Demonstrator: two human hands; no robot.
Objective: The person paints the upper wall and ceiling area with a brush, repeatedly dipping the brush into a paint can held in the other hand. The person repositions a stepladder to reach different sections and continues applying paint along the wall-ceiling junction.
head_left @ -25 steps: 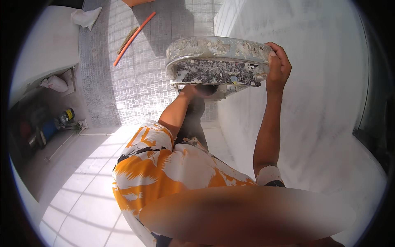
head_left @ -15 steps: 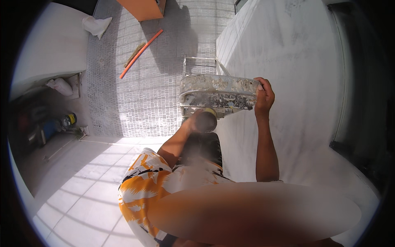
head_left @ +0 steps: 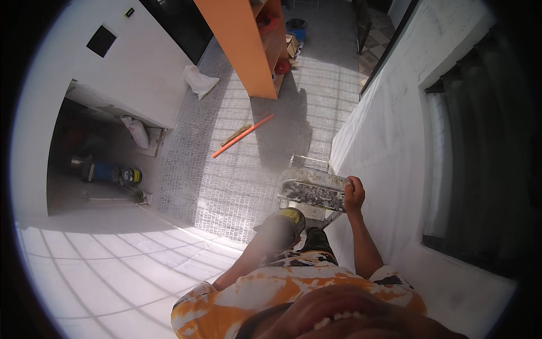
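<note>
A paint-spattered, worn stepladder top [head_left: 311,190] stands in front of my body. My right hand [head_left: 354,195] is closed round its right end, thumb and fingers over the edge. On the near left side of the ladder, my left hand [head_left: 275,236] holds a dark, rounded thing with a yellow-green band [head_left: 292,216]. Haze and blur cover that hand, so the exact kind of thing it holds cannot be made out. Below the top, part of the ladder's lower frame shows beside my dark-trousered leg [head_left: 317,242].
A whitish wall [head_left: 389,164] with a dark window opening runs close on my right. On the paved floor lie an orange-red pipe [head_left: 243,136] and thin brown sticks. Farther off stand an orange shelf unit [head_left: 240,48] and a white sack [head_left: 200,82]. A dark recess at left holds buckets [head_left: 131,176].
The view has tilted up, showing more of the far room. The thing in my left hand has turned, its yellow-green band showing more. My right hand still grips the ladder top.
</note>
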